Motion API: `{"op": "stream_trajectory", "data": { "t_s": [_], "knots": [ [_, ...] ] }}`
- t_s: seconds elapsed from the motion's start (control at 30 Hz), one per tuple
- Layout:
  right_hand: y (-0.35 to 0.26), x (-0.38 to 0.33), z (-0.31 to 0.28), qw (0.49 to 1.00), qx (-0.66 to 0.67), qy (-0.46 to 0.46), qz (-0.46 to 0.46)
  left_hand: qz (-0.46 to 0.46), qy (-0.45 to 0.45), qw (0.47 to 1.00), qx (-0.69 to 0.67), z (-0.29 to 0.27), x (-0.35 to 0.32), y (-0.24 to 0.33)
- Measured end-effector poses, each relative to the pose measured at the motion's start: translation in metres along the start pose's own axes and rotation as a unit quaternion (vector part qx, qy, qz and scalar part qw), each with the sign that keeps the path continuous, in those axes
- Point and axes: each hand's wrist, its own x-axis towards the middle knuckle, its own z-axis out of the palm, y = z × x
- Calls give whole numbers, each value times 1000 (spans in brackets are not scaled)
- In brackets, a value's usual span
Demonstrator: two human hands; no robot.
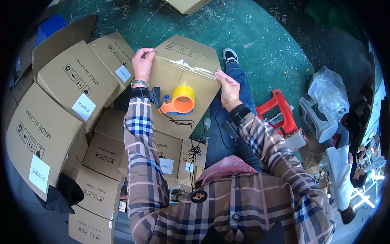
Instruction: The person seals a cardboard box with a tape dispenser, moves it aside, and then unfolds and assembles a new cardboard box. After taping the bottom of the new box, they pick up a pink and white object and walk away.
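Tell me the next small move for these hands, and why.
Probably press down the shiny, clear tape strip from the middle outward: it looks rippled along the brown cardboard box's edge, and the left hand and right hand are near its opposite ends.

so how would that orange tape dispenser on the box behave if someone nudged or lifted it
The orange tape dispenser would probably slide rather than roll, since it appears to lie on its side with its round opening facing up. Its moulded-looking frame suggests it would stay stiff when lifted. The thick yellow roll likely makes that end heavier.
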Motion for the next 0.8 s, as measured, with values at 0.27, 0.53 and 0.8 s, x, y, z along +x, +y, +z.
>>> {"op": "stream_trajectory", "data": {
  "t_s": [0.27, 0.53, 0.8],
  "knots": [
    [-53, -20, 85, 690, -604, -100, -386, -14, 67, 998, 0, 5, -4, -3],
    [-55, -8, 99, 664, -690, -226, -180, -56, 79, 987, 131, 14, 7, -6],
    [-18, 22, -19, 771, -568, -167, -236, -77, 68, 968, 230, 21, 16, -2]
  ]
}}
